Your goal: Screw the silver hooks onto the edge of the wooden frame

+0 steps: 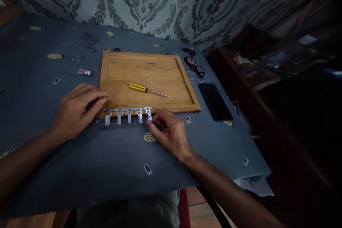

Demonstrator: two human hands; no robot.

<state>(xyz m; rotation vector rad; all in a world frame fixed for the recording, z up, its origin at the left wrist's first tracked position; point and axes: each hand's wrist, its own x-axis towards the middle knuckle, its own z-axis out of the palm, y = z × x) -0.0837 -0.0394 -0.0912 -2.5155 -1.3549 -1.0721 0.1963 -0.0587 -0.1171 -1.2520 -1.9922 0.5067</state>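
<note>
The board (149, 71), a framed wooden panel, lies flat on the worktop (107, 171) at the centre of the frame. Five metal hinges (129, 115) stand in a row along its lower edge, from the lower left corner to about mid-edge, their arms pointing towards the bottom of the frame. The right hand (169, 130) is at the rightmost of these, thumb and fingers curled at its lower end; whether its grip is closed on the metal cannot be determined. The left hand (80, 108) is over the board's left edge, near the leftmost hinge, thumb and forefinger narrowly spaced at the tips; whether its grip contains a small item cannot be determined. A yellow-handled screwdriver (143, 88) lies on the board, tip towards the right. A loose hinge (84, 72) lies left of the board, with small screws (76, 58) above it in the upper left. Glasses (195, 65) and a phone (216, 101) lie right of the board.
</note>
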